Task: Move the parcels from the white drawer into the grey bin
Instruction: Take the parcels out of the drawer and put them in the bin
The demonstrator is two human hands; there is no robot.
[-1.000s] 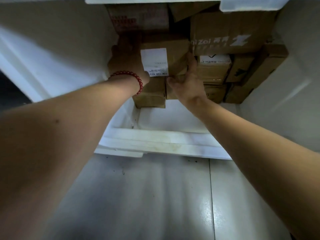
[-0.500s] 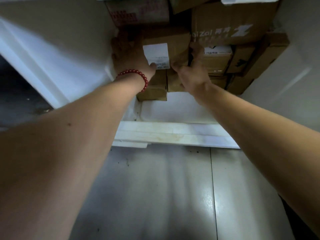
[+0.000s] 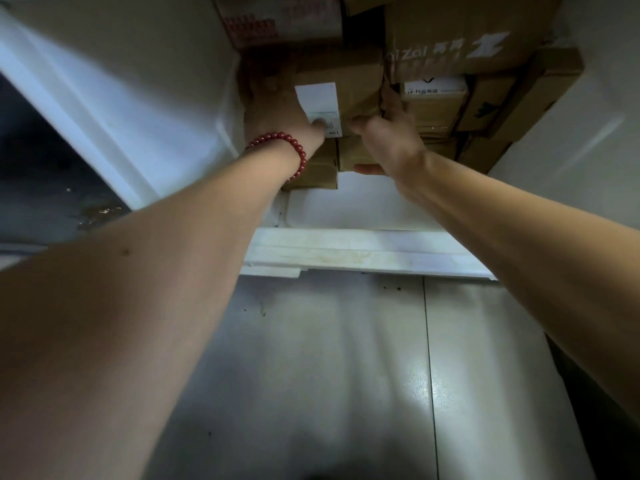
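Note:
The white drawer [image 3: 363,251] stands open ahead, packed with several brown cardboard parcels. A brown parcel with a white label [image 3: 341,88] sits at the drawer's left. My left hand [image 3: 277,116], with a red bead bracelet at the wrist, grips its left side, thumb on the label. My right hand [image 3: 388,133] grips its right lower corner, fingers curled round the edge. A smaller parcel [image 3: 317,171] lies beneath it. The grey bin is out of view.
A large printed box [image 3: 460,36] lies at the back right, with smaller parcels [image 3: 491,102] below it. White drawer walls rise on both sides. Grey tiled floor [image 3: 329,358] lies below the drawer's front lip. A dark gap shows at the far left.
Both hands have closed round the labelled parcel: the right moved from beside it to its lower right corner, the left thumb onto the label. The view shifted slightly toward the drawer.

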